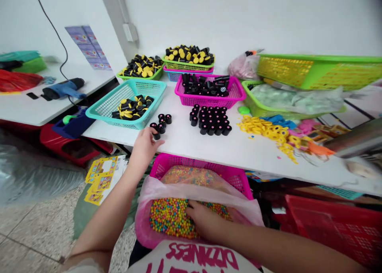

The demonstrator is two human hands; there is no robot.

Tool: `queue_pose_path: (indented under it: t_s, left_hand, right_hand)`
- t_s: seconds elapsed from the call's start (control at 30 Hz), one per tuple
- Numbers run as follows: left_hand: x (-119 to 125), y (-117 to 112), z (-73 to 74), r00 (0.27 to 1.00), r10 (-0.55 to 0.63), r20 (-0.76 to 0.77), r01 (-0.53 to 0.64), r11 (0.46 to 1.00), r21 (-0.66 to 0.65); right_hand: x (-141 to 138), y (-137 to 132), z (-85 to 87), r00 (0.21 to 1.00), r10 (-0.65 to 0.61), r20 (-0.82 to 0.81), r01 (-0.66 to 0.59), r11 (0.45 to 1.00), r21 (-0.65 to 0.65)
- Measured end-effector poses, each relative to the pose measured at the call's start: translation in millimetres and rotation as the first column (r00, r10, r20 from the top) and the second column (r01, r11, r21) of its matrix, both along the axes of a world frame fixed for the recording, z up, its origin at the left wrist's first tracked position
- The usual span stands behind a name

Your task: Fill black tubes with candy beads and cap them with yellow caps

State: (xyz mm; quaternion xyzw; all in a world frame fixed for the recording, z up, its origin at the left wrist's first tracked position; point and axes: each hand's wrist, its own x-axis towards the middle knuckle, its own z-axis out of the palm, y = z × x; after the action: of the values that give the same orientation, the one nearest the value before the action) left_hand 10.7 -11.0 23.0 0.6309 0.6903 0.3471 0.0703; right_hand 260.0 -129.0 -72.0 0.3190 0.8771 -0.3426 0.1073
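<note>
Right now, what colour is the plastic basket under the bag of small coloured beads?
The plastic basket is bright pink, seen best in the head view.

Blue heat gun on white side table, far left; yellow printed cards on floor, near left; loose yellow rings on table right; green basket far right; red crate near right.

Head cam, fwd/down, close over R hand

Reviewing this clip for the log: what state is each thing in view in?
Left hand, fingertips at black cylinders, grip unclear
Right hand, spread on the beads
Multicoloured beads, loose, heaped
Plastic bag, open, folded over pink basket
Heat gun, lying on side table
</note>
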Motion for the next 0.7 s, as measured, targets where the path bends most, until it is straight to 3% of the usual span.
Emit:
queue_pose_path:
  t_s: [0.13,0.3,0.4,0.47,0.53,0.7]
  left_hand:
    - [52.1,39.8,-1.4,0.96,-0.279,-0.03,0.277,0.96,-0.041]
    - [96.4,102.8,-12.2,0.953,-0.294,-0.075,0.291,0.955,-0.055]
    - [98.6,113.9,-9.9,0.953,-0.288,-0.09,0.283,0.957,-0.065]
    - [93.1,104.6,-3.2,0.945,-0.312,-0.095,0.305,0.949,-0.083]
    - [84.1,80.1,7.4,0.937,-0.337,-0.089,0.33,0.94,-0.083]
    - [55.2,-29.2,37.6,0.917,-0.398,-0.006,0.396,0.914,-0.092]
  right_hand:
    - [-1.1,6.6,-5.3,0.998,0.006,-0.061,-0.01,0.998,-0.064]
    - [0.7,12.1,-5.2,0.983,0.001,-0.181,-0.019,0.995,-0.095]
    - [4.6,15.2,-4.9,0.975,-0.041,-0.217,0.018,0.994,-0.107]
    - [8.2,17.2,-5.0,0.97,-0.074,-0.233,0.044,0.991,-0.129]
    - [12.8,18.6,-4.6,0.96,-0.12,-0.253,0.079,0.982,-0.169]
    - [25.6,18.3,3.4,0.92,-0.27,-0.283,0.183,0.937,-0.298]
